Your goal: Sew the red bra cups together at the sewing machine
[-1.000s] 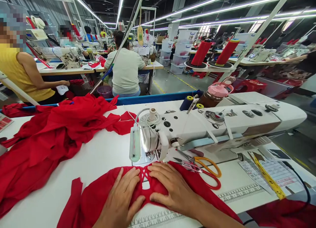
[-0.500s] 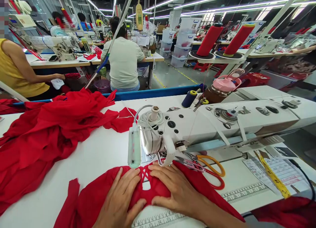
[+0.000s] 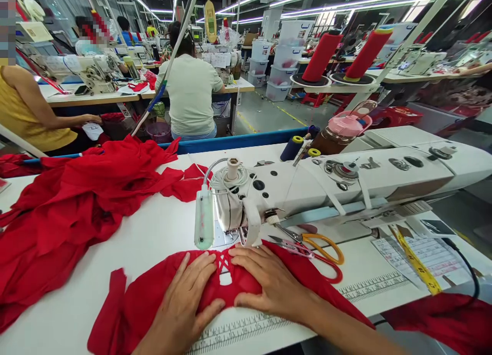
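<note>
Beneath your left hand [image 3: 187, 293] and right hand [image 3: 272, 286], fingers flat and slightly spread, the red garment [image 3: 246, 281] lies on the surface [image 3: 149, 232], its crossed straps [image 3: 223, 263] between them. Beyond your fingertips stand the sewing machine [image 3: 284, 191] and, farther rightward, red thread cones [image 3: 323, 57].

So it's 1 piece of solid red fabric [image 3: 243, 282], lying mostly flat under both hands. Right between the left hand [image 3: 188, 293] and right hand [image 3: 274, 286] there's a little cut-out with thin red strips [image 3: 223, 264] crossing in an X. Left of the left hand it gets kinda wrinkly, with 1 narrow flap [image 3: 116, 288] poking out. The other side tapers off along the far edge of the right forearm.
</note>
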Tool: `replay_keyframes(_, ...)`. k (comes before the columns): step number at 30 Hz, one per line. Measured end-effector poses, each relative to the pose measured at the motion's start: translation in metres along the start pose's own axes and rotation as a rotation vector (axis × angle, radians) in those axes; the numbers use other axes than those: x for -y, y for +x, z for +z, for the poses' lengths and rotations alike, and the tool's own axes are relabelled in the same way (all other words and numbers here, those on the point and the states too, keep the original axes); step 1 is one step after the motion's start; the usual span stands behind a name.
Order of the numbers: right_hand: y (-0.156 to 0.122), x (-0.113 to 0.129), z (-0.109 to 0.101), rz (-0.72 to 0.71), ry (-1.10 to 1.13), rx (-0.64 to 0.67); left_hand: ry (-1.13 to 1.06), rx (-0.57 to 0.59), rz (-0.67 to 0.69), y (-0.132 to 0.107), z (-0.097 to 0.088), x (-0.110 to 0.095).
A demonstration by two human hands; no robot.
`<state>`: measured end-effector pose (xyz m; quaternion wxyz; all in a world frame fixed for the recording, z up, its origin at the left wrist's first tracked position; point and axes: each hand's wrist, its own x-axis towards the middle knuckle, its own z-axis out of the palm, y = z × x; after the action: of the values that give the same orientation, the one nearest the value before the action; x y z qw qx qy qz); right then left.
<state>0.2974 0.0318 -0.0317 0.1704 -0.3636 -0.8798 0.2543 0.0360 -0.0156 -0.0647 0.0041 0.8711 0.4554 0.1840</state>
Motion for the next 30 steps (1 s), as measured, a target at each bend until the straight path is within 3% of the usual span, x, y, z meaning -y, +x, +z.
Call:
replay_keyframes(8,0.0,0.002,-0.002,0.012,0.007,0.011,-0.037,-0.003,-0.017,-0.002,0.001,0.0)
replay_keyframes(15,0.0,0.003,-0.003,0.021,-0.007,0.02,0.021,-0.081,0.052,0.002,-0.001,0.001)
replay_keyframes(24,0.003,0.006,-0.005,0.038,-0.043,0.072,0.158,-0.021,0.147,0.007,-0.009,-0.002)
replay_keyframes(30,0.001,0.004,-0.002,0.009,-0.019,0.022,0.196,-0.037,0.173,0.008,-0.007,-0.002)
